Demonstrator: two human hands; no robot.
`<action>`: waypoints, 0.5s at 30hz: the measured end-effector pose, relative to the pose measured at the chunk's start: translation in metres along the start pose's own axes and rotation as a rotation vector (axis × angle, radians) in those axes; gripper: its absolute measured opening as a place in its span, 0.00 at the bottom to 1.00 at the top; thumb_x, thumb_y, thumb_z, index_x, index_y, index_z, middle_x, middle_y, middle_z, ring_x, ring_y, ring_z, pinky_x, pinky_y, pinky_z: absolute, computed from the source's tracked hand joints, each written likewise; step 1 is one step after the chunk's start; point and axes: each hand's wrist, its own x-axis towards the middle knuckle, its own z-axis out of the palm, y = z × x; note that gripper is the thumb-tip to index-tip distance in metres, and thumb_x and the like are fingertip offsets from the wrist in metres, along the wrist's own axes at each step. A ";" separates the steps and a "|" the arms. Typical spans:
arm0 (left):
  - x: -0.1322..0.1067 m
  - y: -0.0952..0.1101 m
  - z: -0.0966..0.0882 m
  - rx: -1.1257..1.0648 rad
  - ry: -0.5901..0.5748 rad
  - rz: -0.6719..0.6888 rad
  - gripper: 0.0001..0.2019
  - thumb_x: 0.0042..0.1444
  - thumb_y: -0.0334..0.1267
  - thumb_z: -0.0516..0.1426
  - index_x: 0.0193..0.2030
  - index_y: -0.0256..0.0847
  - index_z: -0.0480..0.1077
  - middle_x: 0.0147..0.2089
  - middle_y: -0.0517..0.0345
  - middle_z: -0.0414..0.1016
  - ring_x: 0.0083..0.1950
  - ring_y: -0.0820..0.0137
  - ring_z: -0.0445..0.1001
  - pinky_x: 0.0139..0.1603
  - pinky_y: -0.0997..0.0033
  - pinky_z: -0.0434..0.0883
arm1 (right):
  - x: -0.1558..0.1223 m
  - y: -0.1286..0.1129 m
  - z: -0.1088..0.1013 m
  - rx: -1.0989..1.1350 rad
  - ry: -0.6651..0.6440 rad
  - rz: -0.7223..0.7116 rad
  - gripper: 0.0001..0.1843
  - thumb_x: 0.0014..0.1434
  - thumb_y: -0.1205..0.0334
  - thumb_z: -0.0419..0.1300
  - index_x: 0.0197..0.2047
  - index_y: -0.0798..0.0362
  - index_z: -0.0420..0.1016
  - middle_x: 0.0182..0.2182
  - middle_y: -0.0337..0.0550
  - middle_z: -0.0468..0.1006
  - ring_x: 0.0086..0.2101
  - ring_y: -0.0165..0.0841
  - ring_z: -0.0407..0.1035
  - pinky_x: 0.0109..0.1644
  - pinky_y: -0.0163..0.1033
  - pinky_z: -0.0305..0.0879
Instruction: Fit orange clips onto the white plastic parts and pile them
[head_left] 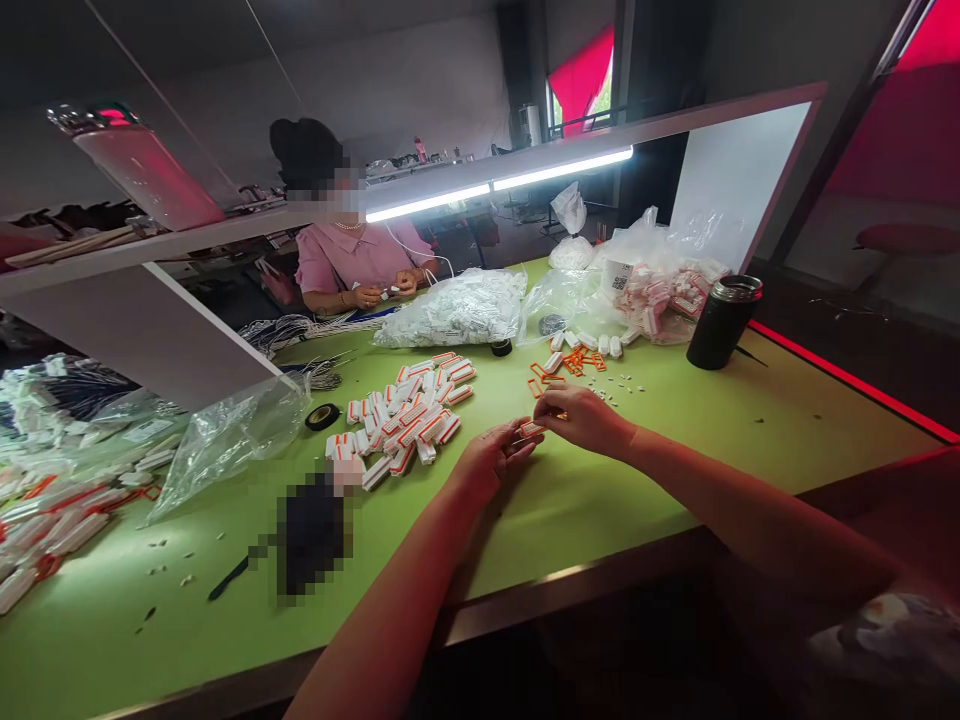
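Both my hands meet over the green table. My left hand and my right hand pinch a small white connector with an orange clip between their fingertips. A pile of finished white-and-orange connectors lies just left of my hands. Loose orange clips and plain white connector bodies lie beyond my right hand, with tiny white bits scattered near them.
A black tumbler stands at the right. Clear bags of white parts and of orange-white parts sit at the back. A tape roll and an empty bag lie left. A person in pink works opposite.
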 end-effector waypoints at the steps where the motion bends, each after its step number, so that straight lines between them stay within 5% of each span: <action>1: 0.000 0.000 0.000 0.001 0.000 0.001 0.09 0.60 0.31 0.57 0.42 0.31 0.77 0.44 0.45 0.82 0.44 0.65 0.82 0.49 0.71 0.77 | 0.000 0.000 0.001 -0.020 -0.002 -0.001 0.07 0.56 0.75 0.62 0.31 0.55 0.76 0.30 0.40 0.74 0.32 0.28 0.68 0.38 0.32 0.63; 15: -0.002 -0.003 -0.004 0.017 -0.022 0.081 0.16 0.45 0.29 0.67 0.44 0.33 0.79 0.43 0.46 0.83 0.45 0.64 0.82 0.63 0.61 0.69 | -0.002 0.001 0.004 -0.087 0.009 -0.001 0.03 0.60 0.68 0.62 0.33 0.54 0.76 0.31 0.41 0.73 0.33 0.30 0.68 0.39 0.35 0.64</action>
